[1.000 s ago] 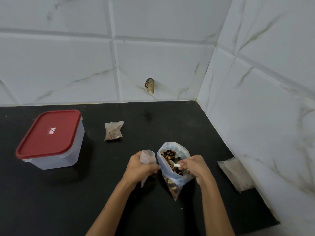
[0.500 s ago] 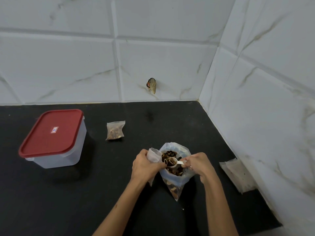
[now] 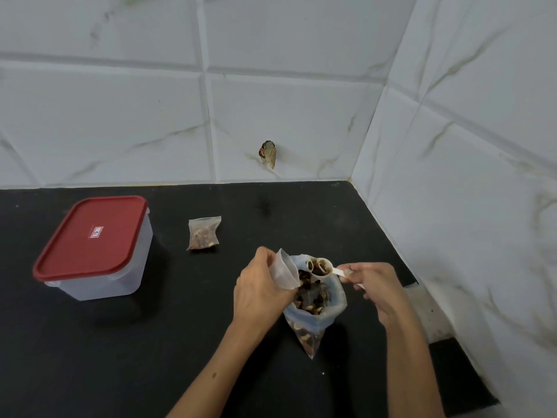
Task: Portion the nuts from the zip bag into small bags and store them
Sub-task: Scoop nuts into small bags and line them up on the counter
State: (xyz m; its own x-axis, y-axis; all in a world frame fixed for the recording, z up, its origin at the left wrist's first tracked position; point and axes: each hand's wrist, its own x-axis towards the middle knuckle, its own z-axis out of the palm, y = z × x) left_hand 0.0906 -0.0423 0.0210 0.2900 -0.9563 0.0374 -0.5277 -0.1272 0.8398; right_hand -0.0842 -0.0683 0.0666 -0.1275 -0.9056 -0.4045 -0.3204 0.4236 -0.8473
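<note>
Your left hand (image 3: pixel 259 292) fingers pinch an empty small bag (image 3: pixel 283 271) open; your right hand (image 3: pixel 376 286) fingers grip a white scoop (image 3: pixel 321 267) of nuts just beside it, above the crinkled clear zip bag (image 3: pixel 316 309).

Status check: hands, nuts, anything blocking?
Left hand grips small bag open. Right hand holds loaded scoop over zip bag. One filled bag beside container. Nothing blocking.

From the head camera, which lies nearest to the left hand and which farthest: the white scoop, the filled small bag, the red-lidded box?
1. White plastic scoop, just right of the left hand.
2. Filled small clear bag, behind, leftward.
3. Red-lidded translucent box, far left.
</note>
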